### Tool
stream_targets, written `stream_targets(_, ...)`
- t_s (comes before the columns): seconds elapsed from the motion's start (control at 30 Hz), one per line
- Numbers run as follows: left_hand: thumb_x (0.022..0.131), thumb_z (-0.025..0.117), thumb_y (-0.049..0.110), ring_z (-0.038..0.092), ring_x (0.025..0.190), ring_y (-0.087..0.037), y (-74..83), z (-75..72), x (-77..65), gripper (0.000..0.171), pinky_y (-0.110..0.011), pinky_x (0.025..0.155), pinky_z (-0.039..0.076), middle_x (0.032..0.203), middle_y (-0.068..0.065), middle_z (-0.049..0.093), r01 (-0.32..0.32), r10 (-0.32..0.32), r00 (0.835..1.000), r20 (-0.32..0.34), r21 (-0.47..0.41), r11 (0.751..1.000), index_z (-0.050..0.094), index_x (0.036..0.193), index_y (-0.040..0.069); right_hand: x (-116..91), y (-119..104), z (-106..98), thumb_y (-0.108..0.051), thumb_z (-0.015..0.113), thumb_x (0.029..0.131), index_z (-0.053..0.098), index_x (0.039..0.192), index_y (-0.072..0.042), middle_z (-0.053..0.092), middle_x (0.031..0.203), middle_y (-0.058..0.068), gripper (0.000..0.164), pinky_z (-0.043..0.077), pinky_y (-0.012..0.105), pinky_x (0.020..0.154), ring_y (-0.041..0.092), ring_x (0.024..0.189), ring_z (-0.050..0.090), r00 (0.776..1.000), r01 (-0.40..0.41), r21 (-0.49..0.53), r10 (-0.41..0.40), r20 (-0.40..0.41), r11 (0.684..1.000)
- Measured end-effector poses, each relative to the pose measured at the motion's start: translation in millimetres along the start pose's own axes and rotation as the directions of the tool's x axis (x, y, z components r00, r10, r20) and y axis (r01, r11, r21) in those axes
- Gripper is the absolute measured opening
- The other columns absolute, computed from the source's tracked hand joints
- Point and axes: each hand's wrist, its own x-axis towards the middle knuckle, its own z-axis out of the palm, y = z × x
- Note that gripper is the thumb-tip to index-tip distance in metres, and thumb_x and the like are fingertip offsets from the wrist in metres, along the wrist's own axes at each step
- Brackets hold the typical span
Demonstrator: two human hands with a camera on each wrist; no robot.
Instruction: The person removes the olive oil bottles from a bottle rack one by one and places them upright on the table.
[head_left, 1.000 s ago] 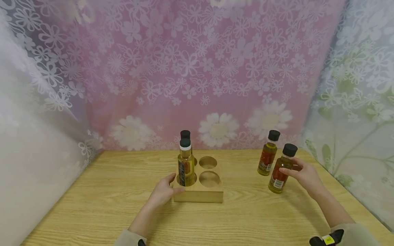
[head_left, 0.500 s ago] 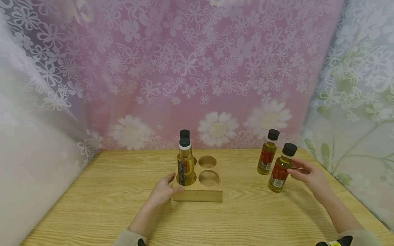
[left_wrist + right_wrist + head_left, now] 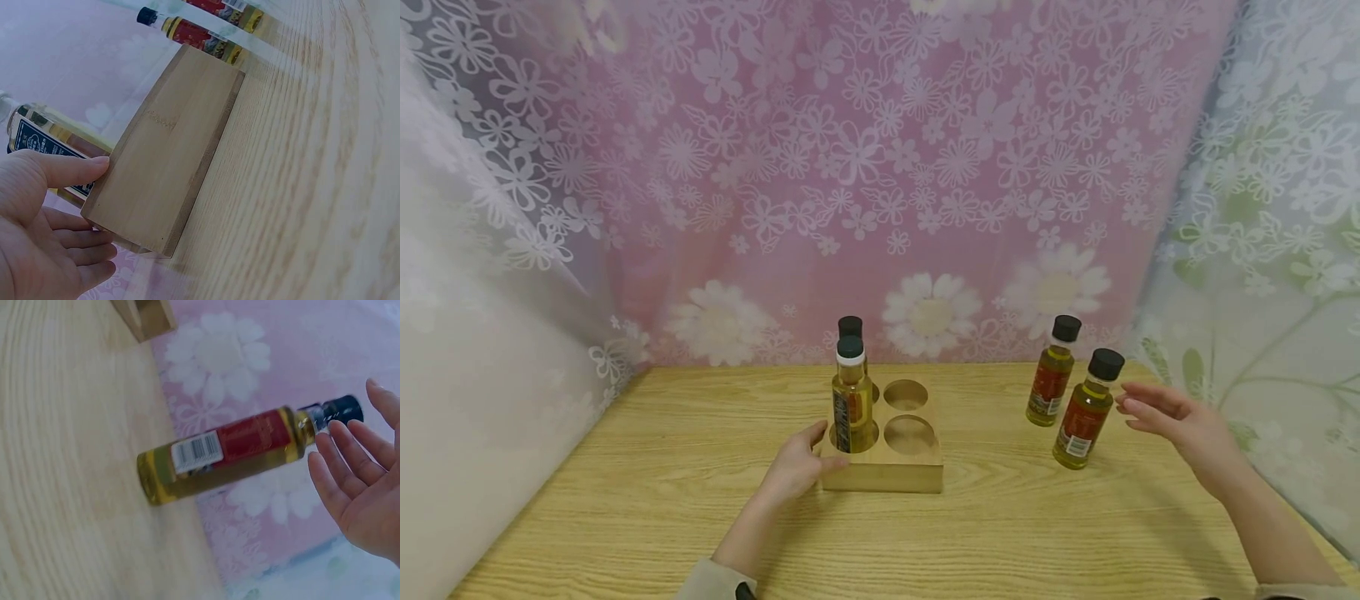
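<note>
My left hand (image 3: 793,468) holds the front left corner of a wooden bottle holder (image 3: 883,478), thumb at the front and fingers along the side. An oil bottle with a dark green cap (image 3: 852,396) stands in the holder's front left hole. Behind it, mostly hidden, is a black-capped bottle (image 3: 850,327). At the right, a red-labelled oil bottle (image 3: 1082,421) stands upright on the table, and another red-labelled bottle (image 3: 1049,385) is just behind it. My right hand (image 3: 1187,433) is just right of the nearer one, fingers relaxed and holding nothing.
Two round holes on the holder's right side, such as the front right hole (image 3: 910,434), have no bottle in them. Pink floral cloth (image 3: 895,208) hangs behind the wood-grain table (image 3: 985,533). Pale curtains, including the right curtain (image 3: 1285,250), flank both sides.
My right hand has let go of the nearer red-labelled bottle and drawn back to the right. That bottle stays standing in place. My left hand keeps its hold on the holder.
</note>
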Motion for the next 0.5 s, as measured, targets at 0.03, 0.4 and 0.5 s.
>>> stream_targets(0.03,0.078,0.073,0.019,0.033,0.127,-0.045,-0.1,0.0,-0.1,0.078,-0.055,0.103,0.029,0.139,-0.030,0.036,-0.001,0.001,1.000,0.000,0.002,1.000,0.033,0.138,-0.011,0.7,-4.0,1.6,-0.006,0.047,0.097,0.059,0.119,-0.024,0.063,0.108,-0.019,0.031,0.050,0.014,0.075,0.000,0.090,0.062,1.000,-0.004,-0.023,0.004,0.001,1.000)
stream_targets(0.4,0.078,0.073,0.020,0.034,0.127,-0.045,0.0,-0.6,0.0,0.078,-0.054,0.103,0.030,0.138,-0.030,0.036,-0.002,0.002,1.000,-0.001,0.012,1.000,0.034,0.137,-0.011,24.7,-40.8,41.3,-0.015,0.050,0.097,0.051,0.130,-0.011,0.059,0.112,-0.017,0.034,0.048,0.017,0.079,0.002,0.097,0.060,0.999,0.003,-0.111,0.002,0.052,0.994)
stream_targets(0.5,0.078,0.073,0.019,0.034,0.127,-0.045,0.1,-0.2,-0.8,0.078,-0.054,0.103,0.030,0.138,-0.031,0.036,-0.006,0.006,1.000,0.001,0.006,1.000,0.033,0.137,-0.012,32.3,-50.0,55.1,-0.021,0.052,0.096,0.047,0.133,-0.005,0.058,0.115,-0.015,0.040,0.050,0.021,0.081,-0.001,0.100,0.057,0.997,-0.024,-0.127,0.032,0.063,0.992)
